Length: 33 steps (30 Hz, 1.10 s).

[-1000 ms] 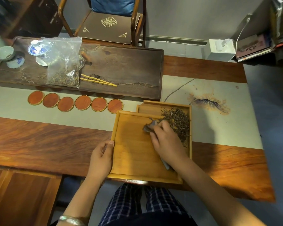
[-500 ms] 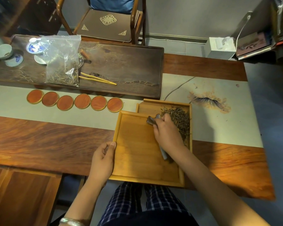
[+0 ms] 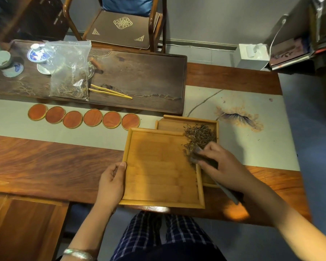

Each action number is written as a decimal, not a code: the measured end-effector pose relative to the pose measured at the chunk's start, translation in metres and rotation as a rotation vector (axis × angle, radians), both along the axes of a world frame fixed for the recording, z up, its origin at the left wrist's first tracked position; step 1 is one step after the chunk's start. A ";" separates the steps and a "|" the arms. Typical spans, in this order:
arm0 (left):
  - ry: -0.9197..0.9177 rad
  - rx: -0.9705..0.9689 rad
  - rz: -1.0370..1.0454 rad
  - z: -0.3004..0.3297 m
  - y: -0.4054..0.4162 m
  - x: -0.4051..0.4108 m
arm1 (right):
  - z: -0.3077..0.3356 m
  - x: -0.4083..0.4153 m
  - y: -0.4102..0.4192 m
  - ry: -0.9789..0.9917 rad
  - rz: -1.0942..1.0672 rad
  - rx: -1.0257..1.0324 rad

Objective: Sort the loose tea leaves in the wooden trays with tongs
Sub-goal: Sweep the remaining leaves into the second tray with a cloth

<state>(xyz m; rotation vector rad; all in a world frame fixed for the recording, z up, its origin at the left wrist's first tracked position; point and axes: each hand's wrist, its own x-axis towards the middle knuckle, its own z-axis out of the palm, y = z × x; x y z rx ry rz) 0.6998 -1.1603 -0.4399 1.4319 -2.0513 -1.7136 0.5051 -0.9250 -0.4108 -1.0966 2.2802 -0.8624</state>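
A light wooden tray [image 3: 158, 176] lies in front of me, overlapping a second wooden tray [image 3: 177, 122] behind it to the right. Dark loose tea leaves [image 3: 199, 134] are heaped in the back tray and spill toward the near tray's right rim. My right hand [image 3: 222, 166] grips a dark tool [image 3: 201, 157] whose tip sits in the leaves; its handle sticks out behind the wrist. My left hand [image 3: 112, 182] holds the near tray's left rim. Yellow bamboo tongs [image 3: 109, 91] lie on the dark tea board.
A dark tea board [image 3: 139, 76] at the back carries a plastic bag of tea [image 3: 70, 72], cups and a lidded bowl [image 3: 36, 53]. Several round coasters [image 3: 83, 118] line the cloth runner [image 3: 233, 147]. A chair [image 3: 120, 25] and a tissue box [image 3: 252, 55] stand behind.
My right hand has swept the dark tool from the near tray's top edge to the right, into the leaves by the right rim. My left hand stays on the tray.
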 end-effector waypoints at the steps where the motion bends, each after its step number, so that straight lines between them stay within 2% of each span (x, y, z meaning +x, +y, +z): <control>1: -0.007 -0.002 -0.001 0.000 -0.001 -0.001 | 0.001 0.004 0.007 -0.021 0.044 0.022; 6: -0.030 0.007 -0.006 0.002 -0.003 -0.004 | 0.002 0.024 0.027 -0.065 0.235 0.092; 10: -0.034 -0.027 -0.014 0.005 -0.004 -0.006 | 0.001 0.032 0.027 0.056 0.372 0.191; 15: -0.020 -0.035 -0.018 0.011 -0.005 -0.008 | -0.007 0.022 0.015 0.222 0.357 0.248; 21: -0.020 -0.039 -0.018 0.017 -0.007 -0.003 | -0.021 0.004 -0.008 0.320 0.280 0.277; 26: -0.055 -0.014 -0.007 0.020 -0.007 -0.003 | -0.006 0.004 -0.013 0.196 0.211 0.194; 29: -0.061 -0.015 -0.009 0.022 -0.008 -0.005 | 0.013 0.017 -0.002 0.097 0.350 0.177; 33: -0.059 -0.058 -0.023 0.026 -0.010 -0.009 | 0.023 0.031 0.011 0.109 0.484 0.246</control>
